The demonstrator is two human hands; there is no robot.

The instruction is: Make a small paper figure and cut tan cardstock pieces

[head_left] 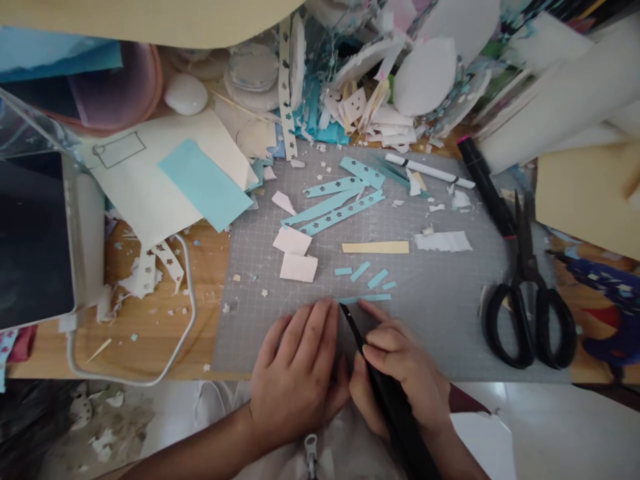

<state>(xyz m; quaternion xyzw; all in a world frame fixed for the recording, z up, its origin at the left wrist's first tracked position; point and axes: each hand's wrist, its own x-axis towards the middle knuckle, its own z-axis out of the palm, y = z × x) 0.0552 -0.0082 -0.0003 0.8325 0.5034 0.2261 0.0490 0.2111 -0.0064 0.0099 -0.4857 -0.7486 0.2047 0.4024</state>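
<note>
My right hand (pixel 400 363) is wrapped around a black craft knife (pixel 383 383), its forefinger stretched toward a thin blue paper strip (pixel 367 299). The knife's tip points up and left, at the strip's left end. My left hand (pixel 300 363) lies palm down on the grey cutting mat (pixel 260 320), fingers straight and side by side, the tips beside the strip's left end. Whether anything lies under that palm is hidden. Just beyond the strip are several short blue paper pieces (pixel 360 271) and a cream paper strip (pixel 375 247).
Black-handled scissors (pixel 525 300) lie at the mat's right, below a black marker (pixel 487 187). Blue strips with flower-shaped holes (pixel 345 213) and white paper pieces (pixel 299 267) are farther back. A white cable (pixel 193 300) curves at left. Paper scraps crowd the back edge.
</note>
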